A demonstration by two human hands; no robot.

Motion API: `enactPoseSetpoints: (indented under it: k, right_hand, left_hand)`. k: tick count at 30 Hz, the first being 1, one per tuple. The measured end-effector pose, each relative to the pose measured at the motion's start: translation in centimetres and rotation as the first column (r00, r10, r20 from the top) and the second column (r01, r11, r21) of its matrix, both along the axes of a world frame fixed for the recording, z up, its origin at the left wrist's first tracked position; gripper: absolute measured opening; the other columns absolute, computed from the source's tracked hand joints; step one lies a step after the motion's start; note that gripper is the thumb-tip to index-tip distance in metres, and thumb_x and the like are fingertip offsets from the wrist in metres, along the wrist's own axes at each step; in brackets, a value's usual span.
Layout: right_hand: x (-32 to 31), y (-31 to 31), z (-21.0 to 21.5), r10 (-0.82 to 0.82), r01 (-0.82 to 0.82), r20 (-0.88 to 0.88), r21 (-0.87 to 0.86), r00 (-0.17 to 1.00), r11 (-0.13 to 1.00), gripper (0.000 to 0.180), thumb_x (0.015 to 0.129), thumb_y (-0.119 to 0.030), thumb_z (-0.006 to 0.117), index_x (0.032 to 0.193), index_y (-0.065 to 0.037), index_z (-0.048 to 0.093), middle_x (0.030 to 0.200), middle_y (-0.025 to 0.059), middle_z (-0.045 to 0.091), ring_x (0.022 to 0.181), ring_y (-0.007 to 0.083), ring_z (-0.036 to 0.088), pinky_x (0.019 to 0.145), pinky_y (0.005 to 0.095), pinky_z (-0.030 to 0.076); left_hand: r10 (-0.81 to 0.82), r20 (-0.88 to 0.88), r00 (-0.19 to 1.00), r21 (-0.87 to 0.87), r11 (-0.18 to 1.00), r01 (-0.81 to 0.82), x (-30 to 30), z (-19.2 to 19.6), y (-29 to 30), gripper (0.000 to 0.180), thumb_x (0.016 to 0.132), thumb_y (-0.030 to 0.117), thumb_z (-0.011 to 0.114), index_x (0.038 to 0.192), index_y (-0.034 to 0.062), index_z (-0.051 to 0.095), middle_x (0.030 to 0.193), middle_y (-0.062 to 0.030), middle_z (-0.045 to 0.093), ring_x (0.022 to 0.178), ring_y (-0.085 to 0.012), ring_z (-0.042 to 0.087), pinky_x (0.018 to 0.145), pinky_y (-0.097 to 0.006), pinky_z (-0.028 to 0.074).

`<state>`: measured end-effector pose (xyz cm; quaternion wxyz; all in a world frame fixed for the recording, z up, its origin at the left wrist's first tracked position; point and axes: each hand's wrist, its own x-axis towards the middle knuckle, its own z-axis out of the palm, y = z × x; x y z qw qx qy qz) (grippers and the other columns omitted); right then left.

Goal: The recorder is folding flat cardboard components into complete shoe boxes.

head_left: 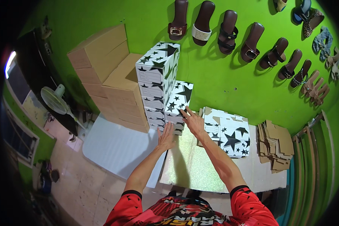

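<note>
A tall stack of white shoe boxes with black stars (152, 88) stands on the table. Beside it on the right is a shorter stack of the same star-printed boxes (181, 98). My left hand (165, 138) rests with outstretched fingers against the lower front of the stacks. At the right front corner of the shorter stack, my right hand (194, 122) touches the box edge near the top, its fingers extended. Neither hand is wrapped around a box. To the right of that hand lies a pile of flat star-printed cardboard box pieces (233, 139).
Plain brown boxes (118, 84) are piled left of the star boxes. Folded brown cardboard (275, 145) lies at the table's right. Sandals (203, 22) hang on the green wall (218, 83). A standing fan (55, 100) is at the far left, and wooden slats (309, 162) lean at the right.
</note>
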<state>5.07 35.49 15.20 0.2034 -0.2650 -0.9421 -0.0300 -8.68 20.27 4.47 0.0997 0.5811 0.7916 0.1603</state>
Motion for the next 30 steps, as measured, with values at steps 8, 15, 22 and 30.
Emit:
enactPoseSetpoints:
  k: [8,15,22,30]
  right_hand:
    - [1.3,1.0,-0.4,0.014,-0.013,0.012,-0.099,1.000,0.995,0.062,0.099,-0.033,0.067,0.158,-0.032,0.046,0.161,0.0138,0.049,0.118,0.0404,0.069,0.090,0.0490,0.061]
    - [7.8,-1.1,-3.0,-0.137,0.117,-0.091,-0.200,0.986,0.973,0.061,0.106,-0.055,0.052,0.159,-0.024,0.047,0.167,0.0156,0.040,0.149,0.0440,0.042,0.119,0.0620,0.036]
    - [21.5,1.0,-9.5,-0.391,0.414,0.135,-0.268,0.910,0.870,0.060,0.103,-0.052,0.055,0.153,-0.020,0.054,0.166,0.0168,0.041,0.151,0.0441,0.039,0.119,0.0681,0.031]
    - [30.1,6.6,-10.8,-0.474,0.498,0.152,-0.269,0.867,0.824,0.057,0.103,-0.049,0.057,0.150,-0.018,0.055,0.162,0.0177,0.044,0.149,0.0468,0.039,0.118,0.0682,0.033]
  left_hand:
    - [0.022,-0.005,1.000,-0.122,0.992,-0.023,0.9,0.4,0.9,0.126,0.074,0.038,0.087,0.171,0.0112,0.010,0.179,-0.0118,-0.004,0.165,-0.0316,0.001,0.123,-0.076,0.000]
    - [-0.012,0.040,0.999,0.002,1.000,0.012,4.6,-1.9,-1.0,0.115,0.080,0.028,0.084,0.171,0.0211,0.014,0.177,-0.0201,0.004,0.163,-0.0390,0.010,0.122,-0.077,0.009]
    - [-0.150,0.104,0.983,-0.030,0.988,0.154,11.4,-2.7,0.1,0.114,0.082,0.027,0.081,0.172,0.0241,0.012,0.177,-0.0208,0.002,0.162,-0.0404,0.012,0.122,-0.077,0.008]
    - [-0.211,0.106,0.972,0.010,0.977,0.211,15.9,-1.1,6.9,0.105,0.086,0.026,0.077,0.171,0.0222,0.015,0.176,-0.0212,0.007,0.163,-0.0395,0.010,0.123,-0.075,0.005]
